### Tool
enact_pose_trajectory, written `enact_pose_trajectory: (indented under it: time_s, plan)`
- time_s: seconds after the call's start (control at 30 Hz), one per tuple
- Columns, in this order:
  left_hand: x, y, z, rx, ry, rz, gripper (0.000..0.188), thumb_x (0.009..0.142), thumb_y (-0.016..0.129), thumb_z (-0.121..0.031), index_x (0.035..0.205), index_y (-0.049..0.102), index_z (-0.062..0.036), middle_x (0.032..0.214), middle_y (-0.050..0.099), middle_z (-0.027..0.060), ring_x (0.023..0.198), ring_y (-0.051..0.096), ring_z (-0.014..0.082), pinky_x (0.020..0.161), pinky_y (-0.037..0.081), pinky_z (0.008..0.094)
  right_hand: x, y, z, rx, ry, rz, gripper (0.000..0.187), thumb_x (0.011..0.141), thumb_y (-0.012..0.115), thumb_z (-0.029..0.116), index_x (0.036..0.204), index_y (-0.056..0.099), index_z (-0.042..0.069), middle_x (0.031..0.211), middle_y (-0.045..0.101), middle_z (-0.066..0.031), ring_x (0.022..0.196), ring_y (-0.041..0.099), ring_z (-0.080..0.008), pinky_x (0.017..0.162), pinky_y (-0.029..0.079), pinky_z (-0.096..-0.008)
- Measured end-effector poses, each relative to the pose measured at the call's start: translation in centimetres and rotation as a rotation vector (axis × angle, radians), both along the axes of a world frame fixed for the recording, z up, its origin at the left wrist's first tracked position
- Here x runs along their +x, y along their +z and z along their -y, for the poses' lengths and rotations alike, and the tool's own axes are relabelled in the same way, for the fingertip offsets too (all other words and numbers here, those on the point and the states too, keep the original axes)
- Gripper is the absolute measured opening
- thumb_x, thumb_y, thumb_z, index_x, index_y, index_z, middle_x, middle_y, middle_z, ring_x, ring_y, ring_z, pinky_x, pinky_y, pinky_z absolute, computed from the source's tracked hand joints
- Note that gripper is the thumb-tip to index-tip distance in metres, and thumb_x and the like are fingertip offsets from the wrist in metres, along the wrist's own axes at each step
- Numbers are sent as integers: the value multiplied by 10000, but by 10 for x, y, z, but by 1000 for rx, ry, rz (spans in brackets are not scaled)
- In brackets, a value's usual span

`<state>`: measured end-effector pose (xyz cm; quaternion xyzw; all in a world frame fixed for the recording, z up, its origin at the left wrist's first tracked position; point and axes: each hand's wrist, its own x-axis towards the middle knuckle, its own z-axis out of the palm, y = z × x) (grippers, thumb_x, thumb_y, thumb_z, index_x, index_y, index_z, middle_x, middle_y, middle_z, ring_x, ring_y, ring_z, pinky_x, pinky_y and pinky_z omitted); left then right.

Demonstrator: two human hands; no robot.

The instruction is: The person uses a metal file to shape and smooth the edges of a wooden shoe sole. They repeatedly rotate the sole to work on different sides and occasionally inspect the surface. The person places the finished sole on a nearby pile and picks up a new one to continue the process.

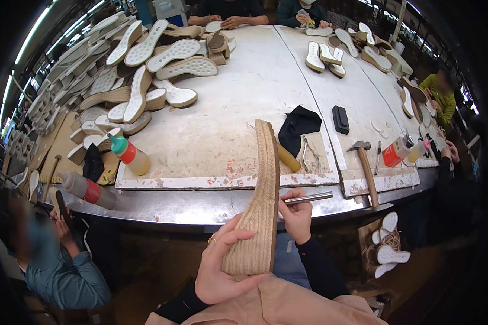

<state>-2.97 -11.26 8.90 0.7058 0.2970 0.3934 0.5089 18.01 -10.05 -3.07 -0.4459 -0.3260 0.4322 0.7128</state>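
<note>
A tall wedge shoe sole (257, 227) wrapped in braided tan rope stands on end in front of me, its thick heel low and its thin toe pointing up over the table edge. My left hand (222, 265) grips the heel part, fingers on the near braided side and thumb along the bottom. On the far side of the sole, my right hand (296, 216) pinches a slim metal rod-like tool (309, 198) that points to the right. Part of the right fingers is hidden behind the sole.
A heap of wedge soles (173, 57) fills the table's left. Nearby are a green-capped glue bottle (131, 156), a grey bottle (89, 190), black cloth (298, 130), pliers (310, 153), a hammer (367, 173) and a black case (340, 119). Co-workers sit around the table, one close at left (59, 260).
</note>
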Motion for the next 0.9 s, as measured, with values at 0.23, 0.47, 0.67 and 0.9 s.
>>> enact_pose_trajectory:
  time_s: [0.23, 0.47, 0.67, 0.9]
  plan:
    - [-4, 7, 0, 29, -35, -8, 680, 632, 883, -173, 1224, 566, -65, 1417, 424, 280, 1305, 473, 368, 1043, 398, 411, -1, 0, -1, 19, -21, 57, 200, 875, 674, -15, 976, 503, 3, 862, 628, -60, 768, 591, -76, 685, 487, -211]
    - [-4, 11, 1, 50, -31, 5, 673, 635, 879, -169, 1219, 565, -58, 1418, 423, 282, 1301, 478, 366, 1041, 399, 406, -2, -1, -1, 20, -33, 49, 204, 872, 682, -12, 973, 505, 7, 854, 633, -61, 760, 588, -72, 677, 485, -209]
    - [-5, 12, 1, 62, -31, 10, 660, 633, 870, -154, 1211, 565, -58, 1407, 434, 280, 1295, 482, 369, 1035, 403, 411, -2, -1, 0, 23, -15, 21, 197, 875, 673, -25, 973, 504, 3, 862, 636, -67, 776, 607, -84, 692, 499, -216]
    - [16, -47, -23, 249, 194, -181, 618, 622, 852, -156, 1168, 573, -75, 1408, 453, 238, 1303, 437, 415, 1067, 356, 450, -3, -5, -1, 31, -38, 21, 186, 881, 655, -30, 978, 498, -2, 880, 628, -90, 795, 648, -135, 748, 551, -269]
